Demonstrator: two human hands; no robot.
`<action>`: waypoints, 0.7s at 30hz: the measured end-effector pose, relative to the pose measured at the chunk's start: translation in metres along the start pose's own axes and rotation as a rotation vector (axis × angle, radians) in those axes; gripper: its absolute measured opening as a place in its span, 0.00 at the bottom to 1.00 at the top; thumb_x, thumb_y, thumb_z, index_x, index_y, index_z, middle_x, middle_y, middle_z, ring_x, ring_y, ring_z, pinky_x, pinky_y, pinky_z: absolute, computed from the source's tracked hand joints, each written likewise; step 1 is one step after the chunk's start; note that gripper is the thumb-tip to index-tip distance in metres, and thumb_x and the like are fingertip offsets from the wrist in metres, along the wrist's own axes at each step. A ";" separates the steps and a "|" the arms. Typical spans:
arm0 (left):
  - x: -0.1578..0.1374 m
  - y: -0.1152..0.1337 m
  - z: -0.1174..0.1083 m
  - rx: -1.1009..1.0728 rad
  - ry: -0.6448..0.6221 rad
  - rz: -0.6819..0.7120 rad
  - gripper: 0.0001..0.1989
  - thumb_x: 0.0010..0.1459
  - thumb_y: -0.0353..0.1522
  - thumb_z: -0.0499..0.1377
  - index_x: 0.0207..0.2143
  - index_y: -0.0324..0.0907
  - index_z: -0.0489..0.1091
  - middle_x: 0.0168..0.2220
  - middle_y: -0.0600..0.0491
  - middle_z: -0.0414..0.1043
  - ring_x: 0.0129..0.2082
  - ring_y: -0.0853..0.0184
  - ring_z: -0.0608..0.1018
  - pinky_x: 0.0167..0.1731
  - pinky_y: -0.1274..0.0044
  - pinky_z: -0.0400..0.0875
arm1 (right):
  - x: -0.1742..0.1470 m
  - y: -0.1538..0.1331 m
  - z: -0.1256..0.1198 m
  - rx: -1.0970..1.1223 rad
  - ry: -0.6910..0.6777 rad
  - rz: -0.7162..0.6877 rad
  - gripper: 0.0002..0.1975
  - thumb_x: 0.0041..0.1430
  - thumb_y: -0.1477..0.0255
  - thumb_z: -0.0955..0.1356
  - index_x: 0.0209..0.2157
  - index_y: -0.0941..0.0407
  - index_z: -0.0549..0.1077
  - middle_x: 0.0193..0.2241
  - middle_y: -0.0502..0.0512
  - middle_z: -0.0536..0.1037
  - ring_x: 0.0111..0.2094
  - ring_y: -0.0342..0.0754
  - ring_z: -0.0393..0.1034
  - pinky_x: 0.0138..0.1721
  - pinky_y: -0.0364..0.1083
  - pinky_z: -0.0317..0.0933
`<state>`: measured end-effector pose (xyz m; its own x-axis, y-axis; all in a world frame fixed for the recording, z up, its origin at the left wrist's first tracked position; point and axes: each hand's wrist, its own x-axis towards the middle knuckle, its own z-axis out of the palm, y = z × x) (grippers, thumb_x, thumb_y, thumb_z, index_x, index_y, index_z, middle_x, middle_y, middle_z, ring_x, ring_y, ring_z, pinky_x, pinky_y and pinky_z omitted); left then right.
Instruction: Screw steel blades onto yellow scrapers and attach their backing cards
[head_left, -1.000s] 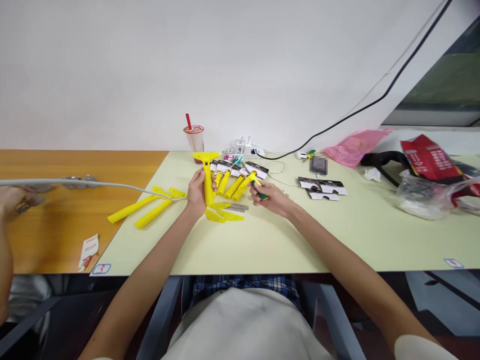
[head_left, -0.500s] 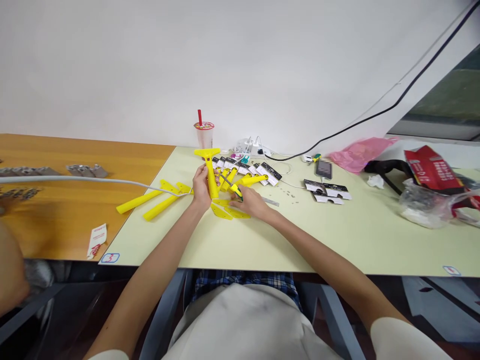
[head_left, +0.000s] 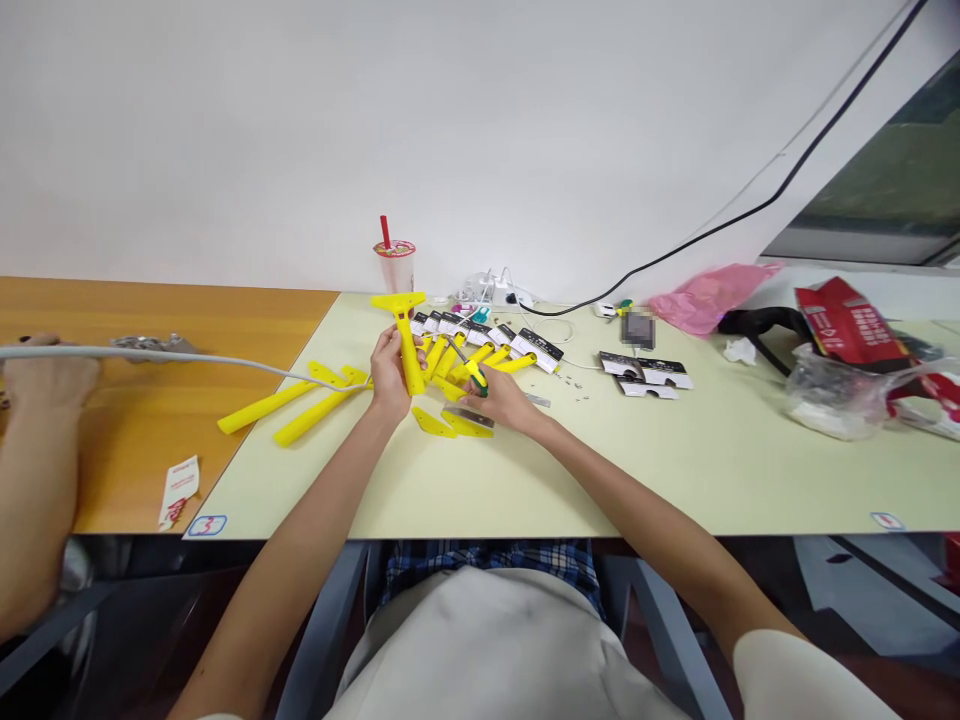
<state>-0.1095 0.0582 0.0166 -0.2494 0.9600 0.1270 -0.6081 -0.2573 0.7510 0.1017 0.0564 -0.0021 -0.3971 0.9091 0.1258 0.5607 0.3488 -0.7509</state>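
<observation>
My left hand is closed around the handle of a yellow scraper, holding it upright with its T-shaped head on top. My right hand grips a screwdriver by its yellow and dark green handle, the shaft pointing up and left towards the scraper. Just below the right fingers is a flat grey metal blade; whether they pinch it I cannot tell. It overlaps the flat yellow pieces on the table. More yellow scraper handles lie behind my hands.
Two yellow scrapers lie left, under a white cable. Black and white cards, tiny metal parts and a power strip are beyond. A lidded cup stands by the wall. Another person's hand is far left.
The grey blade now shows below my right fingers, over the yellow pieces. Another person's hand has come in at the left. My view has shifted slightly; both my grips stay the same.
</observation>
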 end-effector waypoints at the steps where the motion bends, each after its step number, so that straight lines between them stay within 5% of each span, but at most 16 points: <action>1: 0.000 0.001 0.000 0.000 0.005 -0.001 0.11 0.65 0.39 0.67 0.43 0.45 0.70 0.34 0.55 0.75 0.25 0.71 0.75 0.25 0.79 0.69 | -0.001 0.002 -0.005 0.040 0.036 0.002 0.15 0.57 0.70 0.78 0.35 0.52 0.69 0.37 0.52 0.84 0.35 0.50 0.76 0.39 0.47 0.64; 5: -0.003 0.002 0.002 0.008 0.001 -0.036 0.12 0.64 0.39 0.67 0.44 0.46 0.69 0.34 0.55 0.75 0.25 0.71 0.75 0.25 0.80 0.70 | -0.005 0.014 -0.031 0.350 0.171 0.030 0.23 0.50 0.63 0.83 0.32 0.52 0.67 0.40 0.53 0.83 0.35 0.48 0.75 0.38 0.48 0.68; 12: -0.035 -0.027 0.032 0.092 -0.151 -0.291 0.20 0.61 0.43 0.72 0.41 0.45 0.65 0.37 0.52 0.77 0.25 0.69 0.77 0.16 0.81 0.65 | -0.020 0.039 -0.076 0.943 0.212 0.103 0.29 0.42 0.68 0.86 0.28 0.52 0.63 0.26 0.43 0.67 0.32 0.45 0.71 0.38 0.48 0.74; 17: -0.064 -0.062 0.060 0.168 -0.325 -0.544 0.22 0.58 0.41 0.75 0.45 0.43 0.69 0.36 0.51 0.76 0.26 0.68 0.77 0.13 0.80 0.68 | -0.024 0.055 -0.085 1.111 0.302 0.257 0.31 0.33 0.74 0.88 0.29 0.52 0.66 0.27 0.44 0.72 0.34 0.44 0.73 0.35 0.43 0.74; 21: -0.075 -0.078 0.072 0.183 -0.374 -0.598 0.22 0.57 0.43 0.74 0.42 0.44 0.66 0.34 0.54 0.74 0.26 0.68 0.76 0.13 0.81 0.68 | -0.023 0.061 -0.089 1.156 0.363 0.282 0.30 0.33 0.73 0.88 0.28 0.52 0.66 0.24 0.43 0.70 0.30 0.43 0.72 0.32 0.43 0.73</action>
<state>0.0111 0.0139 -0.0046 0.3799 0.9127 -0.1505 -0.4164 0.3140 0.8532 0.2099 0.0773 0.0070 -0.0393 0.9943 -0.0992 -0.4473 -0.1063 -0.8880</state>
